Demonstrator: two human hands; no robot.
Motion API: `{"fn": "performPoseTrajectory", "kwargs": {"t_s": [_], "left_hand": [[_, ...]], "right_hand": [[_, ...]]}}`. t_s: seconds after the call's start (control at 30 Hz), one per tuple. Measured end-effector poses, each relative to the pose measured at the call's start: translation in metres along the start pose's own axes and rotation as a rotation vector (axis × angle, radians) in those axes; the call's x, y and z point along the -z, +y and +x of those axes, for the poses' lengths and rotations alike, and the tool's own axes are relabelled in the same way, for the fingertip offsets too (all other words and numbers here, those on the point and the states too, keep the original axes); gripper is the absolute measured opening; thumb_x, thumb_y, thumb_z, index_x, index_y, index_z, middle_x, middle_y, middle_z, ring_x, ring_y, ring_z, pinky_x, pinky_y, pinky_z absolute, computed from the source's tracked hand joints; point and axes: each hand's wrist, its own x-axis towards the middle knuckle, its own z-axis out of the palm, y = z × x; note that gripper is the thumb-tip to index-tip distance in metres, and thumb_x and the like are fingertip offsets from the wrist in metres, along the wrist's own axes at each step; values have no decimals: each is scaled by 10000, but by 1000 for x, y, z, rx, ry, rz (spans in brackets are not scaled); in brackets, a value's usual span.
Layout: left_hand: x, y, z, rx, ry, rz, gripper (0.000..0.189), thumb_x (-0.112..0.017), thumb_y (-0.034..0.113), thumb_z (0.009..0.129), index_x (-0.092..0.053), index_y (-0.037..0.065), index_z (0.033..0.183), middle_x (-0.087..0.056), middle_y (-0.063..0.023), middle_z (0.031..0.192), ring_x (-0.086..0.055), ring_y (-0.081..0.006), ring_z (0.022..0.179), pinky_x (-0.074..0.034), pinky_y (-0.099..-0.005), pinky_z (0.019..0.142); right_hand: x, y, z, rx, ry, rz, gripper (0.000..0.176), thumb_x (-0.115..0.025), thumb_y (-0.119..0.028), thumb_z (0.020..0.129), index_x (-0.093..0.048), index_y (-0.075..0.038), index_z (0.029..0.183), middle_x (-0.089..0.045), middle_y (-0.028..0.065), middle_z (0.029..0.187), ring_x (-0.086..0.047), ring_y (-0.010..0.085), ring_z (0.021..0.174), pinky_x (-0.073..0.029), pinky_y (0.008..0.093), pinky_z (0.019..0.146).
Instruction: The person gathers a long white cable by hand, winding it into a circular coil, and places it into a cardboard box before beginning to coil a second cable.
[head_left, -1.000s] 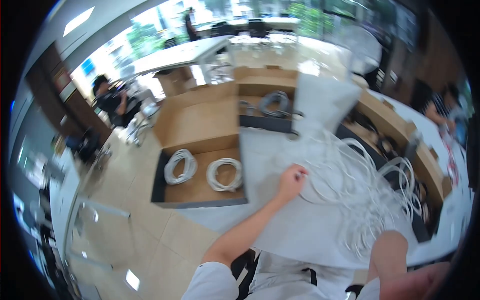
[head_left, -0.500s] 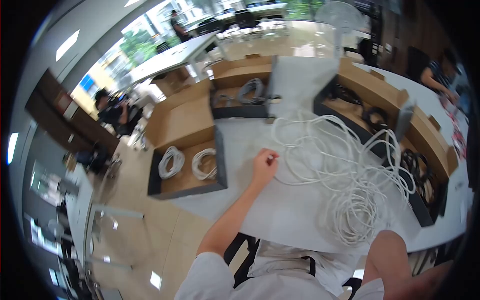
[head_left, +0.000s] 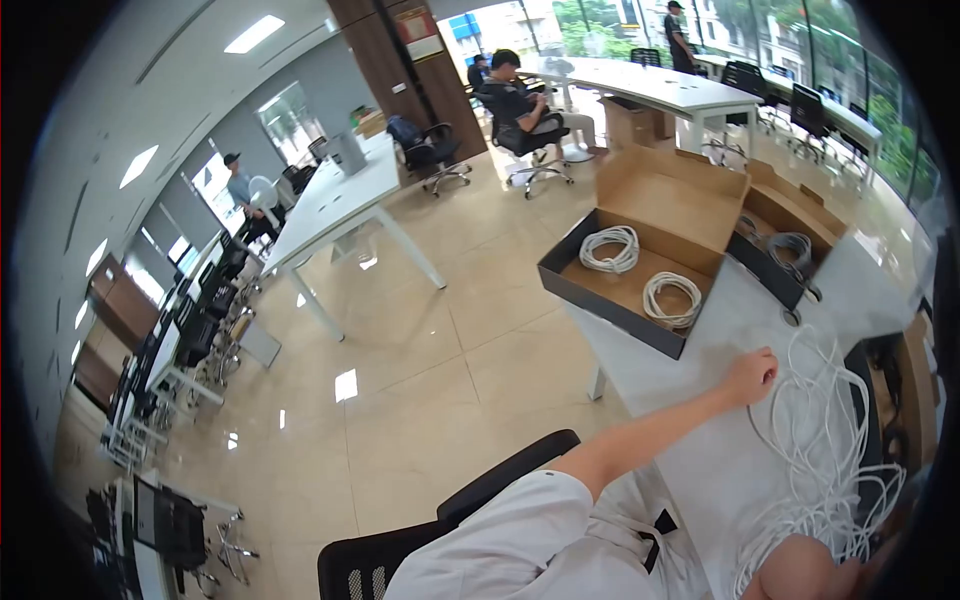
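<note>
My left hand (head_left: 750, 377) is over the white table, its fingers curled closed at the left edge of a loose tangle of white cable (head_left: 815, 400). A strand of that cable seems to run up to my fingers, though its end is too small to make out. Of my right arm (head_left: 800, 568), only a bent part shows at the bottom right, beside the cable heap; the right hand is out of view. Beyond my left hand, an open cardboard box (head_left: 620, 318) holds two coiled white cables (head_left: 609, 249).
A second open box (head_left: 765, 262) with grey cable (head_left: 790, 252) stands behind the first. At the right edge is another box (head_left: 920, 375) with dark cables. A black chair (head_left: 510, 470) is by my left side. People sit and stand farther off among desks.
The view has swung to the left, so the table and boxes now lie farther right. My left hand stays closed beside the white cable.
</note>
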Motion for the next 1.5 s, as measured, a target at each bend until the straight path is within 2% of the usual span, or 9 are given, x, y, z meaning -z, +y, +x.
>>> {"fn": "performPoseTrajectory", "kwargs": {"t_s": [0.67,0.8,1.0,1.13,1.2,1.27,1.3,1.4,1.5], "left_hand": [[13,5,2,58,4,-97,91,-572,-17,678,-537,51,727,-528,-82,758,-548,-262,612,-435,-353,550],[13,4,-1,1,-19,-75,92,-580,-13,689,-550,50,749,-541,-87,775,-554,-283,639,-441,-350,564],[21,16,-1,-12,42,-147,101,-581,-33,693,-572,55,741,-540,-55,747,-496,-159,517,-394,-270,487],[11,16,0,22,31,-182,122,-614,-5,661,-580,88,732,-564,-44,764,-513,-183,542,-390,-294,522],[9,23,8,-129,68,-171,166,-552,-99,654,-578,45,731,-559,-72,789,-529,-157,588,-398,-241,489],[9,43,22,-305,93,-80,191,-575,-81,611,-578,62,739,-550,-106,798,-547,-261,836,-447,-355,708],[9,58,28,-326,94,-108,197,-594,-62,599,-571,60,752,-548,-116,826,-535,-286,866,-414,-393,788],[9,107,52,-388,-3,-159,193,-584,-16,649,-582,39,834,-512,-144,935,-510,-268,842,-405,-345,751],[1,164,70,-450,-192,-317,166,-562,-5,694,-578,17,858,-544,-133,884,-529,-239,796,-413,-307,692]], "right_hand": [[-9,45,-2,-144,-22,-95,242,-735,-190,704,-523,-74,705,-507,43,731,-463,193,634,-337,315,576],[-6,38,-4,-144,-6,-151,249,-744,-183,696,-519,-74,691,-505,39,728,-458,187,632,-331,313,567],[8,11,-8,-115,45,-284,261,-757,-171,684,-515,-75,670,-502,34,725,-451,179,629,-323,310,554],[21,-14,-14,-98,95,-396,270,-765,-164,676,-511,-75,657,-499,30,723,-446,173,627,-317,308,546],[27,-28,-15,-77,121,-453,274,-769,-160,672,-510,-75,650,-498,28,722,-443,170,626,-315,307,542],[29,-46,-18,-40,160,-521,279,-774,-156,668,-508,-75,643,-497,26,721,-441,167,625,-312,306,537],[31,-52,-20,-20,182,-549,281,-776,-155,666,-507,-75,639,-497,25,720,-440,166,624,-310,305,535],[44,-73,-22,36,240,-594,288,-782,-149,660,-505,-76,629,-495,22,719,-436,161,623,-306,304,529],[54,-100,-26,94,326,-668,296,-788,-143,654,-502,-76,618,-493,19,717,-432,157,621,-302,302,522]]}}
